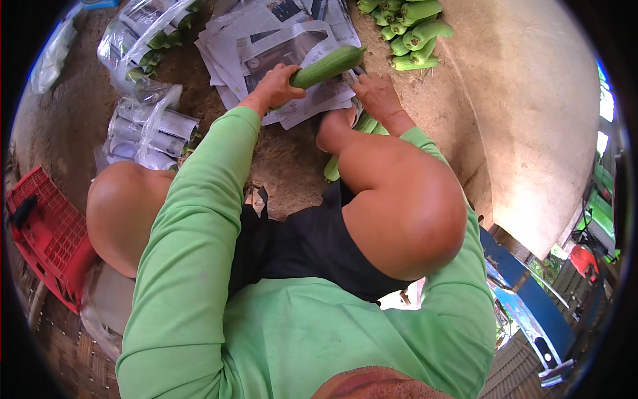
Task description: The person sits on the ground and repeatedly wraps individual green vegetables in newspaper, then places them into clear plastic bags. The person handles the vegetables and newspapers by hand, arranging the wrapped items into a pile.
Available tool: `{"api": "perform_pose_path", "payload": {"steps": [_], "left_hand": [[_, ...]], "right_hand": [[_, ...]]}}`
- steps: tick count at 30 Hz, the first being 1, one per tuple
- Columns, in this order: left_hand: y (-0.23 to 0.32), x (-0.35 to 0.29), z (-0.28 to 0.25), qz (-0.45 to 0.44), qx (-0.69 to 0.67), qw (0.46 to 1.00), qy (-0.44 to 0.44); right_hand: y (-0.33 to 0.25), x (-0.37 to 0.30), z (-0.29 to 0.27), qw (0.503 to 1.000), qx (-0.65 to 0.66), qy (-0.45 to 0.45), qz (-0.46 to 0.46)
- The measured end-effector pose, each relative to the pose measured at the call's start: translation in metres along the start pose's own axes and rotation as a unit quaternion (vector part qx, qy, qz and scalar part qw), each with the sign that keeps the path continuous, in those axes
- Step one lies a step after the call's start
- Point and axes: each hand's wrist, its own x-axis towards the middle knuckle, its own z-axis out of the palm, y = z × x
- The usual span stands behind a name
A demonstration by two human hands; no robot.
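My left hand (277, 88) is wrapped round one end of a long green ridged gourd (327, 67), which slants up to the right over a pile of newspaper sheets (229, 53). By the gourd's far end is my right hand (379, 94), its fingers curled in beside the paper's right edge. A narrow greyish edge shows at those fingers, too small to name. Under my right wrist, partly hidden by my leg, lie more green gourds (367, 124). A heap of similar gourds (413, 30) rests farther off to the right.
To the left, clear plastic bags (149, 130) hold newspaper-wrapped bundles with green ends showing. A red plastic crate (50, 233) stands beside my left knee. At the lower right is a blue metal piece (531, 312). A pale curved surface (531, 100) spreads beyond the gourds.
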Motion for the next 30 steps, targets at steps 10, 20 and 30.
{"api": "perform_pose_path", "payload": {"steps": [10,20,30], "left_hand": [[-0.029,0.009,-0.002,-0.055,0.052,0.996,-0.057],[-0.025,0.015,-0.006,-0.032,-0.057,0.993,-0.1],[-0.043,0.019,-0.01,-0.07,-0.148,0.981,-0.107]], "right_hand": [[0.02,0.011,-0.012,0.998,-0.027,-0.048,-0.024],[0.012,0.02,-0.008,0.999,0.035,-0.003,-0.01],[0.036,0.082,-0.005,0.999,0.032,-0.03,0.007]]}}
